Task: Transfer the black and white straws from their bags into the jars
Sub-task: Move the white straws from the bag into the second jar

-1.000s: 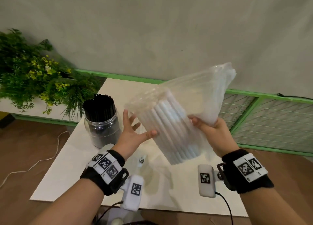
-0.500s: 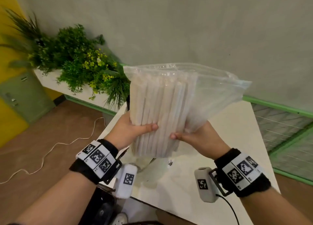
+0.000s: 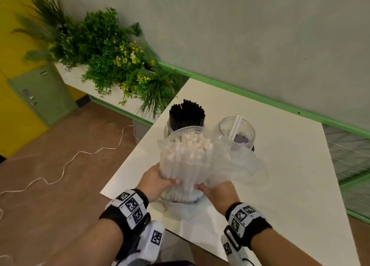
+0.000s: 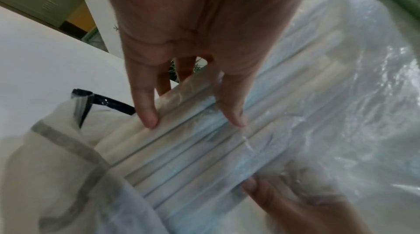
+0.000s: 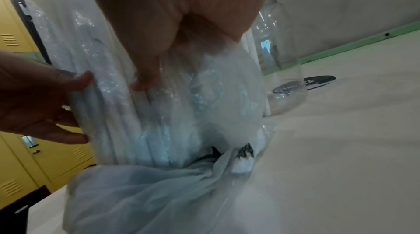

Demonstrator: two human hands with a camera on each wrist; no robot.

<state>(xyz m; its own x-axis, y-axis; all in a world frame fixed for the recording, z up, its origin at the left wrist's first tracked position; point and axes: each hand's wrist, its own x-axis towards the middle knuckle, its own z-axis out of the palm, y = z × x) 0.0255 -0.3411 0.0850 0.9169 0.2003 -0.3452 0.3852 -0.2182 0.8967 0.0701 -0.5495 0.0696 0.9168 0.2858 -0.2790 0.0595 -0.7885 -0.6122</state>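
Counter (image 3: 280, 165) carries two jars at the far end: left jar (image 3: 168, 128) packed w/ black straws (image 3: 187, 115), right jar (image 3: 237, 131) nearly empty, approx two white ones in it. Clear bag (image 3: 236, 161) of white straws (image 3: 187, 155), tilted a sec ago, now stands upright, mouth up, so prob. ready to pull out. Left hand (image 3: 155, 182) & right hand (image 3: 218, 192) grip its base, fingers (image 4: 149, 114) curled round.
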